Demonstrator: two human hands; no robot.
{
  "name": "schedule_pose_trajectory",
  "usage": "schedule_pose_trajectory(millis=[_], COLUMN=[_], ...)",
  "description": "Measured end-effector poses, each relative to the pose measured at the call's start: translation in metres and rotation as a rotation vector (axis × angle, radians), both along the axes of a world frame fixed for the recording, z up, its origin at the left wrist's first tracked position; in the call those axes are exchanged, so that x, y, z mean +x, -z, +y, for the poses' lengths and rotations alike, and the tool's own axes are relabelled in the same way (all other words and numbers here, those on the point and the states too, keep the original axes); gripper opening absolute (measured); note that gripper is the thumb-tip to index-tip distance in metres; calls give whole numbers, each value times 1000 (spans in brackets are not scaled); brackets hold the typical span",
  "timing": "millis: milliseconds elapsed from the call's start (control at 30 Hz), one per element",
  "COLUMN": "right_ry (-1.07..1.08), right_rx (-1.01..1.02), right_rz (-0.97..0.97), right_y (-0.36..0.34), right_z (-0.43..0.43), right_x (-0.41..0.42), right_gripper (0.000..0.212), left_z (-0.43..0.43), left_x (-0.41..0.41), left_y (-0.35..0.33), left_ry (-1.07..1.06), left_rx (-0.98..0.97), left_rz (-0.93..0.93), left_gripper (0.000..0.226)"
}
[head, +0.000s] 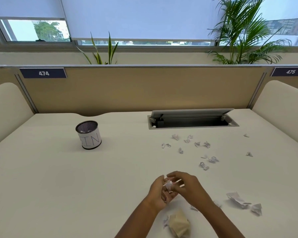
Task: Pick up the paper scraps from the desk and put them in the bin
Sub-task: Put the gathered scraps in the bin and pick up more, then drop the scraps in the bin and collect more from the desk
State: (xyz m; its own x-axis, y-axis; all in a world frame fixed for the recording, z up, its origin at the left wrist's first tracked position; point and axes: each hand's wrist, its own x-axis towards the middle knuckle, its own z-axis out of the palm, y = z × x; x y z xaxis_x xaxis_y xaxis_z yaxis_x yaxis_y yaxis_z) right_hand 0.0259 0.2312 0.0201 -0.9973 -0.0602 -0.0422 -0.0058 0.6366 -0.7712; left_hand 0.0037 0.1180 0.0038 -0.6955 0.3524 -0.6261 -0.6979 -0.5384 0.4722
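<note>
Fingers of the right hand [186, 186] are pinching a crumpled scrap [169, 185] against the cupped left hand [159, 193], whose fingers are curling loosely around it, above the desk [58, 186]. Gathering should be finishing with a closed fist before travelling left to the bin [89, 134]. No clear long axis; bin standing upright, mouth upward.

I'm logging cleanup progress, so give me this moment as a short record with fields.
bin: mesh cup labelled BIN, upright, far left on the desk
left hand: holding paper scraps
right hand: pinching the same scraps
loose scraps: many to the right
crumpled beige paper: near edge
</note>
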Motion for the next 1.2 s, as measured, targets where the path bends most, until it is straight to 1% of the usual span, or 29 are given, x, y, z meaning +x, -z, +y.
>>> schedule_pose_trajectory(millis=[67,133,200,267,333,367,400,433,500,533,633,700,767,900,1000,1033,1100,1133,1200], right_ry=[9,40,37,-1,-15,-2,6,7,10,14,82,119,110,6,61,79,70,47,-15], right_rx=[19,102,240,402,484,480,468,459,458,452,339,230,137,43,-57,-64,14,81,221], right_rz=[24,26,-78,-229,-306,-304,-285,-257,-207,-192,-153,-64,23,121,272,308,310,260,112], right_y=[-2,0,4,12,18,20,21,22,24,24,18,11,5,0,-2,0,11,19,37], right_z=[1,10,24,37,40,40,39,37,33,31,16,3,-14,-52,-64,-65,-63,-61,-55], right_x=[0,2,7,15,22,23,23,21,16,12,-1,-9,-16,-28,-37,-41,-49,-53,-60], right_gripper=[25,22,23,31,35,29,19,15,27,29,25,27,26,17,14,13,12,16,29], left_z=[-3,-7,-11,-13,-14,-14,-13,-12,-12,-12,-13,-15,-19,-32,-52,-61,-83,-97,-125], left_x=[-1,-5,-9,-11,-12,-13,-13,-13,-14,-14,-16,-16,-16,-22,-32,-37,-55,-65,-87], left_y=[-2,-2,0,2,4,5,6,6,6,6,3,2,0,-6,-12,-15,-20,-26,-43], left_ry=[-13,-47,-81,-102,-103,-99,-93,-85,-73,-73,-77,-75,-77,-89,-139,-173,-268,-316,-366], left_rx=[26,8,-13,-12,-3,2,2,-1,-2,-2,-20,-38,-41,70,108,95,54,40,20], left_rz=[-26,-61,-74,-73,-72,-71,-70,-68,-68,-68,-58,-55,-47,-7,-7,-14,-32,-21,35], left_gripper=[35,29,27,28,28,28,28,28,28,28,28,28,29,39,32,30,29,30,29])
